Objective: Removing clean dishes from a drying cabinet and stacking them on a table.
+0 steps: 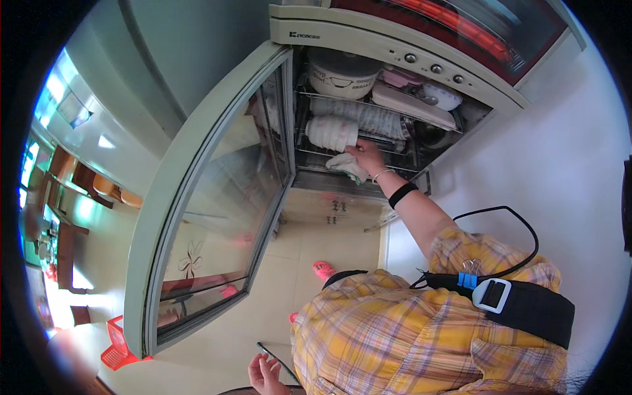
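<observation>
Reaching into a disinfection cabinet, my right hand has its fingertips against the edge of a stack of white bowls. The bowls lie on their side on the lower wire rack. A white cloth with a green edge is bunched in the same hand and hangs below it. My left hand is low at the bottom of the view, its fingers loosely curled and holding nothing visible. The cabinet's glass door stands swung out to the left.
On the upper rack sit a large lidded soup bowl, a pale lidded box and a white bowl. A heating tube glows red in the upper compartment. White wall borders the right; a red plastic basket is beyond the door.
</observation>
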`<state>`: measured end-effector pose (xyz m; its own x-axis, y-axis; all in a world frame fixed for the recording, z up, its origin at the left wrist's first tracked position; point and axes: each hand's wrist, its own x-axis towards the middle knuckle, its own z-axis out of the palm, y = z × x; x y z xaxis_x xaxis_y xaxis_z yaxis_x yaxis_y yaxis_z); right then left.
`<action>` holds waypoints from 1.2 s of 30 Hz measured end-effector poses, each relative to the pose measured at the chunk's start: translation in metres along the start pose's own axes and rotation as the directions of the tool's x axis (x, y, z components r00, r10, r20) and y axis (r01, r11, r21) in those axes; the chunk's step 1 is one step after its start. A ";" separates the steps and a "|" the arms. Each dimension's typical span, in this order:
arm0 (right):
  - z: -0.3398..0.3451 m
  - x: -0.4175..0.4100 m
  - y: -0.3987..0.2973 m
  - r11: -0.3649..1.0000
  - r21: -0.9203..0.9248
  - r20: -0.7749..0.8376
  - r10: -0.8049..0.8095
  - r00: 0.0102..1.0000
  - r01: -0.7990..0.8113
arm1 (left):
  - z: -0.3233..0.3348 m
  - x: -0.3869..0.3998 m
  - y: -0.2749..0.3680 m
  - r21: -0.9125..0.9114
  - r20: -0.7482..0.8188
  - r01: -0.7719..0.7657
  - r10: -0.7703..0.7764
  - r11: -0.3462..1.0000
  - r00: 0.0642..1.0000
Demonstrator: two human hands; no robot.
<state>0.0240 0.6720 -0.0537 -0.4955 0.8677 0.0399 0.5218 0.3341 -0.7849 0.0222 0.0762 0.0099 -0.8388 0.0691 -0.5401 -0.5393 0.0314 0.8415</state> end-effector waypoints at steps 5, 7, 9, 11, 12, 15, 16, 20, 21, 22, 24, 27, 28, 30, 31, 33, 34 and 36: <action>-0.008 0.004 0.004 0.987 0.160 -0.039 -0.031 0.999 0.037 | 0.029 0.002 0.010 0.059 0.081 -0.025 0.021 0.998 0.997; -0.009 0.002 0.004 0.990 0.123 -0.054 -0.067 0.996 0.073 | 0.038 0.004 0.013 0.155 0.107 -0.029 0.012 0.988 0.994; -0.013 0.002 0.006 0.991 0.081 -0.073 -0.103 0.992 0.109 | 0.047 0.008 0.013 0.153 0.148 -0.049 0.026 0.987 0.989; -0.022 0.002 0.010 0.992 0.102 -0.061 -0.066 0.996 0.072 | 0.055 0.013 0.011 0.148 0.195 -0.070 0.041 0.987 0.980; -0.022 -0.004 0.006 0.992 0.103 -0.059 -0.065 0.996 0.071 | 0.056 0.017 0.009 0.181 0.231 -0.061 0.018 0.982 0.973; -0.029 -0.046 -0.021 0.961 0.038 -0.079 -0.269 0.960 0.272 | 0.061 0.027 0.007 0.251 0.327 -0.086 -0.001 0.964 0.945; -0.033 -0.067 -0.040 0.950 -0.027 0.007 -0.310 0.951 0.310 | 0.064 0.028 0.008 0.287 0.386 -0.122 0.002 0.950 0.923; -0.017 -0.142 -0.075 0.842 -0.017 0.269 -0.516 0.813 0.539 | 0.097 0.027 0.024 0.253 0.416 -0.204 0.084 0.946 0.905; -0.011 -0.158 -0.083 0.784 -0.004 0.333 -0.584 0.741 0.620 | 0.104 0.029 0.027 0.217 0.467 -0.252 0.126 0.943 0.875; -0.008 -0.175 -0.096 0.707 -0.049 0.425 -0.625 0.655 0.706 | 0.113 0.031 0.030 0.179 0.515 -0.298 0.169 0.938 0.840; 0.000 -0.203 -0.117 0.584 -0.002 0.574 -0.664 0.479 0.812 | 0.135 0.027 0.043 0.115 0.509 -0.313 0.215 0.943 0.834; 0.017 -0.236 -0.138 0.440 0.121 0.660 -0.705 0.259 0.890 | 0.155 0.029 0.056 0.021 0.492 -0.275 0.230 0.961 0.840; 0.022 -0.243 -0.142 0.330 0.162 0.690 -0.712 0.133 0.930 | 0.155 0.030 0.055 -0.007 0.490 -0.215 0.191 0.977 0.851; 0.033 -0.253 -0.147 0.254 0.241 0.721 -0.693 0.002 0.937 | 0.136 0.054 0.028 0.035 0.441 -0.200 0.164 0.979 0.882; 0.036 -0.255 -0.148 0.179 0.310 0.744 -0.657 -0.121 0.934 | 0.125 0.064 0.013 0.070 0.400 -0.182 0.139 0.981 0.906; 0.032 -0.245 -0.149 0.294 0.422 0.646 -0.761 -0.057 0.857 | 0.103 0.066 -0.006 -0.042 0.340 -0.061 0.071 0.997 0.938; 0.030 -0.235 -0.149 0.382 0.532 0.545 -0.837 0.040 0.756 | 0.093 0.064 -0.010 -0.158 0.296 0.051 -0.002 0.986 0.955; 0.029 -0.202 -0.116 0.513 0.172 0.533 -0.767 0.359 0.841 | 0.073 0.048 -0.012 -0.178 0.126 -0.004 0.027 0.984 0.992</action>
<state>0.0433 0.4472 0.0113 -0.9476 -0.1410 0.2867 -0.2685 0.8377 -0.4755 -0.0059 0.1516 -0.0251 -0.8367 0.1948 -0.5119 -0.5409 -0.1472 0.8281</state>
